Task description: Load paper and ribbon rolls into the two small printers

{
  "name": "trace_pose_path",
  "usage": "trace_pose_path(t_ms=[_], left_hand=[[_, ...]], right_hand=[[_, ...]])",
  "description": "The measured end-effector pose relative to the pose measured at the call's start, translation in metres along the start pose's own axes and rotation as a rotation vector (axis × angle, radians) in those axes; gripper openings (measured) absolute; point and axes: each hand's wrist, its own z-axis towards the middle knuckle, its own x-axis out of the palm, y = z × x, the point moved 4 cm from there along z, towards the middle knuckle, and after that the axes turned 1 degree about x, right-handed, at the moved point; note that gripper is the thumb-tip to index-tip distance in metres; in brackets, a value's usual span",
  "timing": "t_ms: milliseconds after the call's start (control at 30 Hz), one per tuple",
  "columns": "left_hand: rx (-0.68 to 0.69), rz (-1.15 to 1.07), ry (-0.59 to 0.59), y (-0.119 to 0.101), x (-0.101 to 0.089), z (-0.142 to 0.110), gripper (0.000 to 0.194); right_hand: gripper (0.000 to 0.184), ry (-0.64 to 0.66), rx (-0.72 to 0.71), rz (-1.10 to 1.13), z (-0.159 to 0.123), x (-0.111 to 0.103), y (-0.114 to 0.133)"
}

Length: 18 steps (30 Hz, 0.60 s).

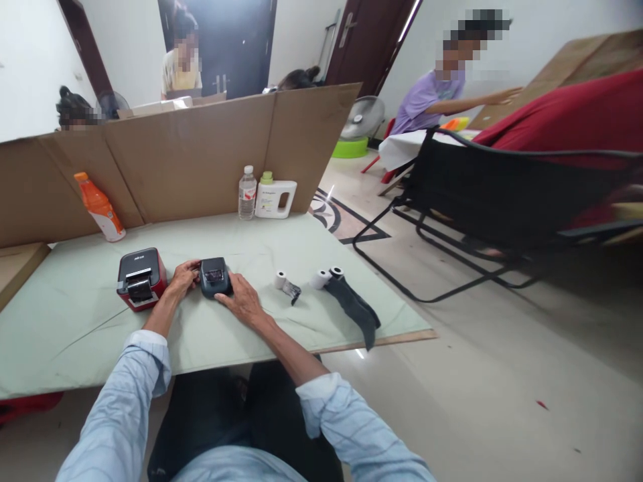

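A small dark grey label printer (215, 276) sits on the pale green table top (75, 321) in front of me. My left hand (181, 278) is curled against its left side, fingers closed on it. On the printer's right side rests my right hand (243, 298), its thumb and fingers pressed to the casing. A red and black printer (141, 278) stands just left of my left hand. To the right lie a small paper roll (281, 280) with a dark strip and two more rolls (326, 276) with a long dark strip trailing off.
A cardboard screen (191, 154) walls the table's back. An orange drink bottle (100, 207), a water bottle (247, 193) and a white jug (275, 197) stand along it. A black folding frame (482, 194) stands on the floor to the right. Other people sit beyond.
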Motion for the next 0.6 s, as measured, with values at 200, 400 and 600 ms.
trace_pose_path(t_ms=[200, 400, 600], left_hand=[[0.000, -0.020, 0.016, -0.0001, 0.0009, 0.0006, 0.067], [-0.014, -0.016, 0.012, -0.0015, 0.0019, 0.0021, 0.069], [-0.009, 0.002, 0.010, -0.0016, 0.0013, 0.0048, 0.068]], right_hand=[[0.063, -0.004, -0.008, 0.019, -0.0002, -0.0007, 0.0001], [0.064, 0.009, 0.001, 0.005, 0.0001, -0.0003, -0.0007], [0.062, -0.001, -0.003, 0.019, 0.0006, 0.0013, -0.0034]])
